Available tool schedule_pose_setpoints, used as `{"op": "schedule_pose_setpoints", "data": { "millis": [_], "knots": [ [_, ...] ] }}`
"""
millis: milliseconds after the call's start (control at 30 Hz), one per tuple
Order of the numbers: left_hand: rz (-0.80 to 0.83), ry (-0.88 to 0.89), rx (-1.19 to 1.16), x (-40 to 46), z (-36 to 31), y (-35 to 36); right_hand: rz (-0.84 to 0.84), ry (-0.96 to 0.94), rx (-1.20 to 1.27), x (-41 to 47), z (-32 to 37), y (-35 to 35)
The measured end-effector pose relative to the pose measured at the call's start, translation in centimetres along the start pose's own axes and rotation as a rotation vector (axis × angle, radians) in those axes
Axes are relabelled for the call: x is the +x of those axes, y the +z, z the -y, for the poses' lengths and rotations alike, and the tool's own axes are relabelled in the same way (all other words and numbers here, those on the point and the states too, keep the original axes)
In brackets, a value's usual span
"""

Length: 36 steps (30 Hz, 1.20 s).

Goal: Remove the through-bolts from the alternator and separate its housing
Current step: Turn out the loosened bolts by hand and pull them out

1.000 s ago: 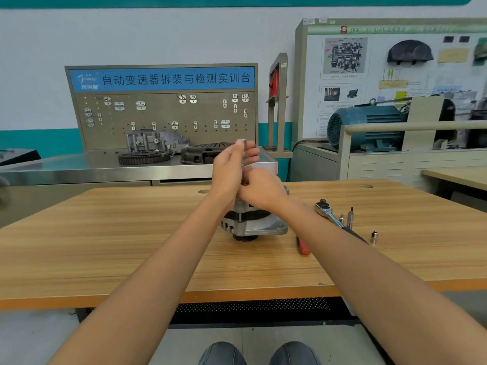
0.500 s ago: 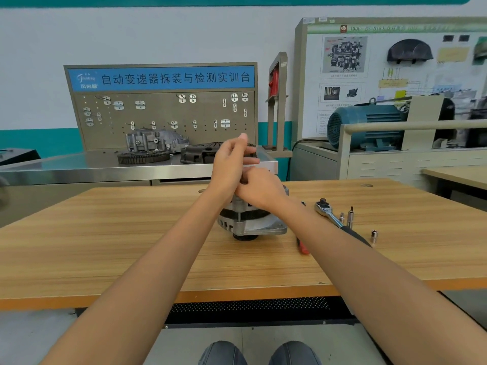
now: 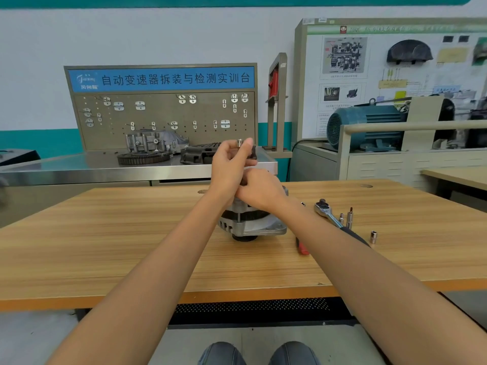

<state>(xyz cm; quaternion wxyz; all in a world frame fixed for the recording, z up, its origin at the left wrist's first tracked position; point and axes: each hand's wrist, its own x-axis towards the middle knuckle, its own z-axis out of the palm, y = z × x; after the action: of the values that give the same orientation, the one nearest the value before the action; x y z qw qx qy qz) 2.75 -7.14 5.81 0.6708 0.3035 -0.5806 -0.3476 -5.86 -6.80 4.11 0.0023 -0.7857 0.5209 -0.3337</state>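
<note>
Pinching a through-bolt between thumb and fingers, the left hand is holding it above the alternator, with the bolt's head showing at the top. The shaft is hidden behind the fingers, so its lower end cannot be seen, but the long axis seems to be standing nearly upright, in line with the housing below. The right hand is resting on top of the alternator with fingers curled over its upper part, touching the left wrist; what it is gripping exactly is not visible. The two hands are therefore close together, the left one higher.

The alternator is standing on the wooden table, pulley side down, directly under both hands. Probably the bolt is coming straight upward out of its hole, so the pull needs to follow this vertical axis. To the right, a ratchet, some sockets and a red-handled tool are lying near the right forearm, so that hand is nearer to them.
</note>
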Motion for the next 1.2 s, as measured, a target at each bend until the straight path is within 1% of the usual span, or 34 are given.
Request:
{"op": "schedule_pose_setpoints", "data": {
  "millis": [100, 200, 300, 367, 433, 500, 633, 733, 833, 1000, 1100, 1200],
  "knots": [
    [0.038, -0.055, -0.05, -0.04, -0.18, 0.22, -0.007, -0.004, 0.002, -0.06, 0.05, -0.04],
    [0.043, -0.004, -0.003, -0.31, -0.18, 0.23, 0.001, -0.003, 0.01, 0.02, -0.05, -0.05],
    [-0.031, 0.063, 0.073, -0.36, 0.13, 0.22, 0.001, -0.008, -0.004, 0.09, -0.18, -0.05],
    [-0.074, 0.072, 0.053, -0.37, 0.07, 0.35, 0.0, -0.024, -0.005, 0.03, -0.25, -0.05],
    [-0.08, 0.079, 0.035, -0.45, 0.13, 0.45, 0.005, -0.037, -0.014, 0.01, -0.29, -0.1],
    [-0.066, 0.054, 0.023, -0.64, 0.17, 0.48, 0.008, -0.037, -0.013, 0.04, -0.34, -0.14],
    [-0.031, -0.058, -0.074, -0.74, 0.03, 0.42, -0.001, -0.037, 0.001, 0.02, -0.3, -0.1],
    [-0.022, -0.024, -0.042, -0.98, -0.05, 0.34, -0.003, -0.026, -0.007, 0.01, -0.18, -0.18],
    [-0.067, -0.013, -0.007, -0.92, -0.02, 0.2, 0.002, -0.009, -0.013, 0.06, -0.08, -0.17],
    [-0.133, 0.009, -0.058, -0.64, -0.01, 0.46, 0.022, -0.025, -0.004, -0.08, -0.03, -0.32],
    [-0.102, 0.029, -0.016, -0.68, 0.13, 0.45, 0.021, -0.03, -0.017, -0.12, 0.01, -0.32],
    [-0.054, -0.005, -0.013, -0.64, 0.31, 0.63, 0.016, -0.047, -0.005, -0.13, 0.03, -0.39]
  ]
}}
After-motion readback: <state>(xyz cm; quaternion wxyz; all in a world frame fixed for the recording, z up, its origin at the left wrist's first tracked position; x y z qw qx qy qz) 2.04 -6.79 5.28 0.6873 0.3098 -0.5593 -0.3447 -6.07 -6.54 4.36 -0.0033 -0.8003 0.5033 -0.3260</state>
